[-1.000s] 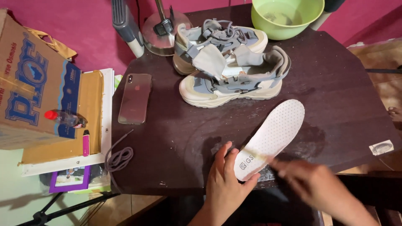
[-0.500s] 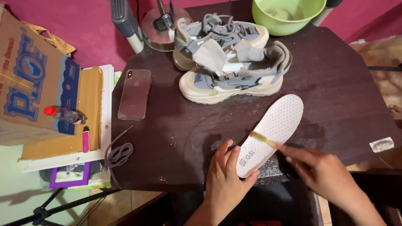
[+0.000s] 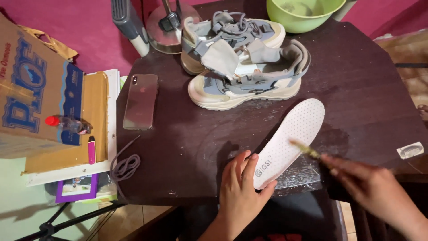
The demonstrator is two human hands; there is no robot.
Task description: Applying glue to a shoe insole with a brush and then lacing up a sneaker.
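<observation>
Left of the insole (image 3: 290, 140), a phone (image 3: 140, 101) lies flat on the dark desk (image 3: 187, 147). The left hand (image 3: 240, 189) rests at the insole's heel end, fingers spread, pinning it. Above the insole sit two grey sneakers (image 3: 243, 67). The right hand (image 3: 374, 187) pinches a small brush (image 3: 305, 149), blurred, against the insole's right edge. A hard stroke could skid the insole out from under the left hand.

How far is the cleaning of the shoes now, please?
Done: the insole is out and the lace is off, lying at the table's edge. In hand: the left hand pins the insole while the right hand scrubs it with a brush. Left: both shoes sit untouched.
</observation>
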